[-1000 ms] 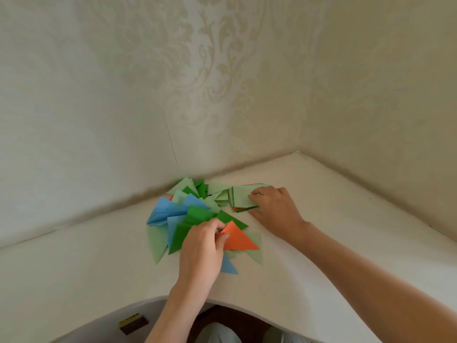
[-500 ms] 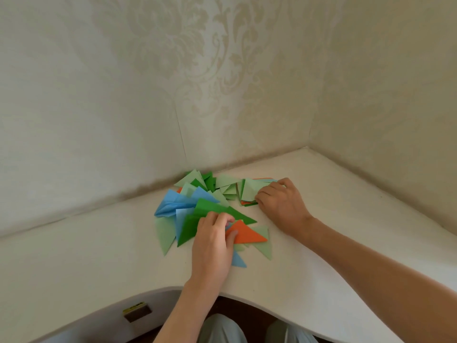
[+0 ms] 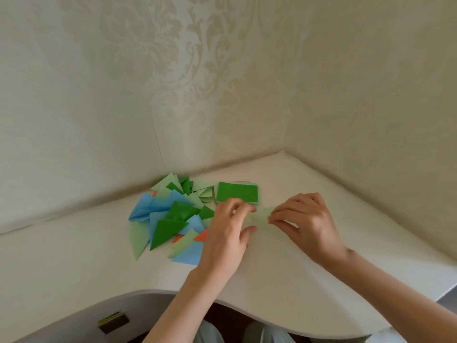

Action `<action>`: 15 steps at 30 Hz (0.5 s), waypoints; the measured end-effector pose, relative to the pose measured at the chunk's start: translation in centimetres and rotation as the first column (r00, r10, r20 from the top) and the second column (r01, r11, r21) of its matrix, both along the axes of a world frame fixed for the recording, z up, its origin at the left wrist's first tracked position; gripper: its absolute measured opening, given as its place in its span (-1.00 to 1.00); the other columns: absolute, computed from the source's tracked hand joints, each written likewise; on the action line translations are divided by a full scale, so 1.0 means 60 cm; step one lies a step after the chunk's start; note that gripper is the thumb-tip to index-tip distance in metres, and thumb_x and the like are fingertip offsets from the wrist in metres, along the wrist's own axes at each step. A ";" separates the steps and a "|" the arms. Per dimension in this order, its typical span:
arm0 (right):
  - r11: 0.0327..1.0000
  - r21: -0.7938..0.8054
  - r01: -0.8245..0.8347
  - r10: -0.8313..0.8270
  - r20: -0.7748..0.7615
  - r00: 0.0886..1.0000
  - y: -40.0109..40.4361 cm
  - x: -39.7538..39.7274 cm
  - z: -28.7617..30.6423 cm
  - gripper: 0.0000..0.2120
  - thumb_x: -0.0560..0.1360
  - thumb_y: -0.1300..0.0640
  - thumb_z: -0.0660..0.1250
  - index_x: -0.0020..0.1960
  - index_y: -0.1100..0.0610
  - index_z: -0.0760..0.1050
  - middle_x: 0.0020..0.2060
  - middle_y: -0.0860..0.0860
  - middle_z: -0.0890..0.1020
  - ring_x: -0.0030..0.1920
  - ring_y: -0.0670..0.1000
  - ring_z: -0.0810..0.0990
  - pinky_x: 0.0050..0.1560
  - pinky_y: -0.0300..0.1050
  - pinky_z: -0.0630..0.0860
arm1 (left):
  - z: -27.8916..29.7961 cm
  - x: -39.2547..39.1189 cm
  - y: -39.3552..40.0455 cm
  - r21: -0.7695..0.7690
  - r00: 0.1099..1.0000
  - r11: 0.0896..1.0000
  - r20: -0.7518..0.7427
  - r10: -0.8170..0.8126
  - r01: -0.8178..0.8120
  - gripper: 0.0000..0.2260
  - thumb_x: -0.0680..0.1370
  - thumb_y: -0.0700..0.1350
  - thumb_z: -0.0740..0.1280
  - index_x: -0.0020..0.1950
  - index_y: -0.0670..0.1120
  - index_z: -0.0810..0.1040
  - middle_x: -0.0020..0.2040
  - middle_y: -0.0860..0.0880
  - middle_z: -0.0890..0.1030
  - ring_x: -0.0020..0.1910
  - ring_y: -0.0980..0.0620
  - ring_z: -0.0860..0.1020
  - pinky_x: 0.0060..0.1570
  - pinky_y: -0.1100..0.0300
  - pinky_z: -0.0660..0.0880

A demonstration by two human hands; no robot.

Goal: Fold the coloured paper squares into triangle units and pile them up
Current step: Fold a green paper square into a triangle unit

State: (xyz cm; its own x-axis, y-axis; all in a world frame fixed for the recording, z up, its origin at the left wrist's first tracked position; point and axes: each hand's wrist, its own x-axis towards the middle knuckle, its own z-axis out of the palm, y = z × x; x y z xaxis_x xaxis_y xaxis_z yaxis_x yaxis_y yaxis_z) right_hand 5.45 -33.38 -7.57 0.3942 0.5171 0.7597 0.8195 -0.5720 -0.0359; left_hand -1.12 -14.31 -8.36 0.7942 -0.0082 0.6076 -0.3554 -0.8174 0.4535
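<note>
A loose heap of folded triangle units [image 3: 173, 219] in blue, dark green, light green and orange lies on the white desk [image 3: 284, 268] near the wall. A small stack of unfolded squares [image 3: 237, 192], dark green on top, sits behind my hands. Between my hands is a light green paper sheet [image 3: 262, 215], blurred. My left hand [image 3: 227, 233] holds its left edge with fingers and thumb. My right hand [image 3: 301, 219] pinches its right edge with curled fingertips.
Patterned wallpaper walls meet in a corner behind the desk. The desk's curved front edge [image 3: 222, 300] runs just above my knees. A small dark box with a yellow label [image 3: 112, 321] lies on the lower surface at left.
My left hand left the triangle heap and my right hand came off the square stack. Both now hold a light green sheet between them. The stack's top is now dark green.
</note>
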 end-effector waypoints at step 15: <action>0.981 -0.098 0.167 -0.194 -0.516 0.835 -0.062 -0.069 -0.046 -0.62 0.40 -0.39 0.20 -0.12 -0.16 0.62 -0.03 -0.28 0.60 0.05 -0.22 0.53 0.13 -0.06 0.42 | -0.034 -0.001 -0.063 -0.004 0.963 0.981 -0.193 -0.189 0.192 -0.95 0.43 -0.08 0.44 -0.14 -0.02 0.65 -0.15 0.11 0.60 -0.11 0.10 0.51 -0.08 0.17 0.46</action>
State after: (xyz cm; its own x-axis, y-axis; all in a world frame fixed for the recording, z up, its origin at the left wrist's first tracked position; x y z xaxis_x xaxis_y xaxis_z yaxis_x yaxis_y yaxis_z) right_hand 1.32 -37.08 -10.34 0.8141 0.4280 0.3926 0.5697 -0.7198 -0.3967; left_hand -1.18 -18.06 -10.41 0.8787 -0.1784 0.4428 -0.4128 -0.7499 0.5169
